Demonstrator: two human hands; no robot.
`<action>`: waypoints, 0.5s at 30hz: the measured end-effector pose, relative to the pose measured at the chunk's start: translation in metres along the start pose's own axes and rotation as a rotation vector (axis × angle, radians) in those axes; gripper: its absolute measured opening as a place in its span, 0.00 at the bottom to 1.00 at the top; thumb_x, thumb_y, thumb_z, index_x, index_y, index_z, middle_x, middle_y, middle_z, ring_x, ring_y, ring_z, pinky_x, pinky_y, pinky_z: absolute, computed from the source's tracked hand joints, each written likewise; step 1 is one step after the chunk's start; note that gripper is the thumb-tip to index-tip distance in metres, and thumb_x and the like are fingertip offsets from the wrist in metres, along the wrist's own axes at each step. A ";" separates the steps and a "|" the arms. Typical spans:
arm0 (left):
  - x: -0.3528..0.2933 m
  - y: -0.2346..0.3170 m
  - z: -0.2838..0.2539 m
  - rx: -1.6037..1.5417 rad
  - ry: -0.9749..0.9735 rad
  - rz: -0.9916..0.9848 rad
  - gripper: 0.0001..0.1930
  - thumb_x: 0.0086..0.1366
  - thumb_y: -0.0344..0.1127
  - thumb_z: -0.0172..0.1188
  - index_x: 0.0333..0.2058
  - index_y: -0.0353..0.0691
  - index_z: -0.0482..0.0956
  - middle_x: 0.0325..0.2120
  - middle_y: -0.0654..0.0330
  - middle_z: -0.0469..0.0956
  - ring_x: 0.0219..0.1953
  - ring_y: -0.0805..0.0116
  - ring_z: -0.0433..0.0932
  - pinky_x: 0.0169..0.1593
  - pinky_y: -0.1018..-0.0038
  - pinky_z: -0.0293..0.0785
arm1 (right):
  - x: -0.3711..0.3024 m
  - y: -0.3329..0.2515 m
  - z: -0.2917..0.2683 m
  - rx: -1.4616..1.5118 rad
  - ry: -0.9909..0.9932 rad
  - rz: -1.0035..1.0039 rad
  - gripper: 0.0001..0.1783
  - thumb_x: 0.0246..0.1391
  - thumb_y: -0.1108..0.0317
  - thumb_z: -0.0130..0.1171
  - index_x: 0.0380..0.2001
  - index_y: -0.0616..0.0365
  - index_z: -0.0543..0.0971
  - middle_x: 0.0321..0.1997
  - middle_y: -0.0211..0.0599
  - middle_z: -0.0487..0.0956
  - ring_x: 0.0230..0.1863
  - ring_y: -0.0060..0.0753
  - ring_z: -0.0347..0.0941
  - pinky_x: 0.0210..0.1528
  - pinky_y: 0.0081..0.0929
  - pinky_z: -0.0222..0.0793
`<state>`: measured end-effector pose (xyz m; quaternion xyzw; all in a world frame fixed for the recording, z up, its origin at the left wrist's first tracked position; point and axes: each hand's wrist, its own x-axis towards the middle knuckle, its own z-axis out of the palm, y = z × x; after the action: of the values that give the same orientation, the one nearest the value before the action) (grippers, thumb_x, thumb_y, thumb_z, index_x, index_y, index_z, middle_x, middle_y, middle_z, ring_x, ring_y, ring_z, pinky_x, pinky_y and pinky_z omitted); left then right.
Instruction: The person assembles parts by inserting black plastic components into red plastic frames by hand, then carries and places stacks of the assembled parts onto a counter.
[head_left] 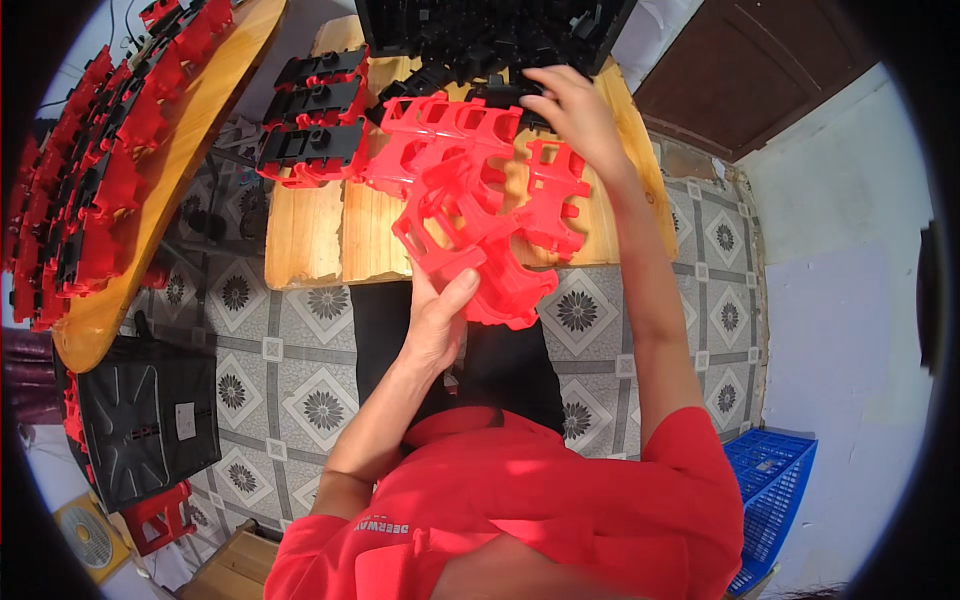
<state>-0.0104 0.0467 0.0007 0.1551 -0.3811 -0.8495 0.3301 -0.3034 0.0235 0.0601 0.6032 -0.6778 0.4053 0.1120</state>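
My left hand (440, 312) is closed on a red plastic frame (450, 225) with several cut-out openings, held tilted over the table's front edge. Above the back of the table, my right hand (575, 112) has its thumb and fingers around the end of a black plastic part (497, 93). More red frames (430, 118) lie on the wood just past the held one. Another red frame (553, 180) rests to the right, below my right wrist.
Behind my right hand a black bin (500, 40) holds many loose black parts. Joined red-and-black pieces (318, 140) stand in a row at the table's left. Several more line a curved wooden board (185, 130) farther left. A blue crate (768, 490) sits at lower right.
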 end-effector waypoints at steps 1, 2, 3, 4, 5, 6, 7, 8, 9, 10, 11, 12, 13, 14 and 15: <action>-0.002 0.002 -0.002 0.002 -0.003 0.006 0.42 0.62 0.46 0.65 0.68 0.47 0.50 0.62 0.56 0.62 0.62 0.59 0.66 0.65 0.58 0.63 | 0.010 0.019 0.022 -0.094 0.028 -0.094 0.13 0.54 0.66 0.64 0.41 0.59 0.82 0.38 0.38 0.80 0.42 0.37 0.78 0.42 0.28 0.73; -0.004 0.003 -0.002 -0.151 0.016 -0.020 0.43 0.60 0.45 0.67 0.68 0.47 0.50 0.61 0.57 0.63 0.62 0.59 0.66 0.65 0.58 0.64 | 0.022 0.032 0.033 -0.235 -0.113 -0.070 0.13 0.54 0.65 0.63 0.42 0.57 0.82 0.41 0.38 0.80 0.44 0.41 0.78 0.45 0.33 0.73; -0.006 0.006 -0.004 -0.304 0.041 -0.043 0.44 0.59 0.44 0.70 0.67 0.47 0.50 0.60 0.57 0.65 0.62 0.59 0.66 0.64 0.58 0.64 | 0.032 0.029 0.040 -0.369 -0.256 -0.048 0.14 0.54 0.64 0.62 0.43 0.55 0.82 0.44 0.38 0.80 0.45 0.46 0.77 0.48 0.39 0.73; -0.007 0.007 -0.007 -0.337 0.038 -0.038 0.46 0.56 0.47 0.71 0.66 0.46 0.51 0.61 0.57 0.64 0.63 0.59 0.65 0.64 0.56 0.65 | 0.035 0.028 0.044 -0.253 -0.189 0.051 0.13 0.52 0.64 0.64 0.41 0.54 0.83 0.43 0.39 0.81 0.44 0.46 0.77 0.47 0.37 0.73; -0.007 0.009 -0.011 -0.339 0.039 -0.032 0.46 0.56 0.47 0.71 0.66 0.46 0.51 0.61 0.57 0.64 0.63 0.59 0.65 0.64 0.56 0.65 | 0.039 0.023 0.038 -0.252 -0.189 0.046 0.13 0.52 0.64 0.64 0.41 0.54 0.83 0.43 0.39 0.81 0.44 0.46 0.77 0.47 0.37 0.73; -0.008 0.011 -0.014 -0.292 0.047 -0.025 0.46 0.56 0.47 0.72 0.66 0.46 0.51 0.61 0.56 0.63 0.63 0.59 0.65 0.64 0.56 0.65 | 0.038 0.016 0.025 -0.135 -0.053 0.014 0.11 0.53 0.65 0.63 0.40 0.55 0.83 0.40 0.39 0.81 0.42 0.45 0.78 0.45 0.34 0.74; -0.009 0.012 -0.017 -0.247 0.054 -0.022 0.47 0.56 0.48 0.72 0.66 0.47 0.51 0.62 0.56 0.63 0.63 0.59 0.65 0.64 0.55 0.65 | 0.034 0.009 0.011 -0.021 0.082 -0.012 0.10 0.53 0.67 0.63 0.39 0.56 0.84 0.38 0.40 0.81 0.39 0.43 0.79 0.43 0.30 0.74; -0.009 0.012 -0.019 -0.250 0.040 -0.027 0.49 0.56 0.46 0.72 0.68 0.49 0.48 0.63 0.55 0.61 0.64 0.57 0.64 0.63 0.55 0.66 | 0.025 -0.009 -0.011 0.014 0.168 0.004 0.09 0.53 0.69 0.63 0.38 0.58 0.83 0.36 0.40 0.82 0.37 0.40 0.79 0.41 0.27 0.73; -0.009 0.012 -0.021 -0.256 0.037 -0.040 0.49 0.56 0.46 0.72 0.68 0.49 0.48 0.63 0.55 0.61 0.64 0.57 0.64 0.63 0.55 0.66 | 0.009 -0.025 -0.032 0.043 0.255 0.025 0.08 0.54 0.71 0.63 0.37 0.61 0.83 0.35 0.40 0.82 0.35 0.36 0.80 0.40 0.24 0.73; -0.008 0.012 -0.021 -0.258 0.030 -0.058 0.50 0.56 0.45 0.72 0.69 0.50 0.47 0.63 0.54 0.61 0.64 0.56 0.64 0.63 0.55 0.66 | -0.013 -0.031 -0.047 0.093 0.333 0.089 0.07 0.54 0.73 0.63 0.37 0.63 0.82 0.35 0.40 0.82 0.35 0.34 0.79 0.40 0.23 0.73; -0.005 0.010 -0.020 -0.262 0.017 -0.080 0.51 0.56 0.43 0.72 0.70 0.51 0.45 0.63 0.54 0.60 0.64 0.55 0.64 0.64 0.54 0.66 | -0.033 -0.034 -0.063 0.135 0.416 0.153 0.07 0.53 0.75 0.63 0.36 0.66 0.82 0.35 0.40 0.82 0.36 0.32 0.79 0.40 0.22 0.73; -0.005 0.007 -0.020 -0.281 0.003 -0.103 0.52 0.57 0.40 0.71 0.71 0.52 0.42 0.63 0.53 0.59 0.64 0.54 0.63 0.64 0.54 0.66 | -0.053 -0.029 -0.074 0.028 0.472 0.112 0.07 0.53 0.77 0.63 0.36 0.66 0.82 0.37 0.40 0.82 0.36 0.32 0.80 0.41 0.23 0.73; -0.004 0.003 -0.019 -0.286 -0.008 -0.124 0.52 0.57 0.40 0.71 0.71 0.52 0.42 0.63 0.53 0.59 0.64 0.54 0.63 0.64 0.54 0.66 | -0.075 -0.022 -0.078 -0.081 0.526 0.070 0.07 0.52 0.78 0.63 0.36 0.66 0.81 0.39 0.41 0.82 0.37 0.32 0.80 0.42 0.24 0.74; -0.004 -0.002 -0.017 -0.248 -0.032 -0.113 0.52 0.56 0.40 0.71 0.71 0.52 0.42 0.63 0.53 0.59 0.64 0.54 0.63 0.64 0.54 0.65 | -0.097 -0.021 -0.080 -0.106 0.530 0.086 0.07 0.52 0.78 0.63 0.36 0.66 0.81 0.39 0.41 0.82 0.37 0.32 0.80 0.42 0.24 0.74; -0.003 -0.006 -0.013 -0.210 -0.054 -0.096 0.52 0.56 0.39 0.72 0.70 0.51 0.42 0.63 0.52 0.59 0.65 0.54 0.63 0.64 0.54 0.65 | -0.117 -0.019 -0.080 -0.222 0.562 0.107 0.08 0.53 0.78 0.63 0.38 0.64 0.82 0.39 0.41 0.82 0.38 0.34 0.80 0.43 0.24 0.74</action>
<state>-0.0037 0.0447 -0.0125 0.1146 -0.2909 -0.9036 0.2930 -0.2840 0.1642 0.0452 0.4149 -0.6911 0.4852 0.3388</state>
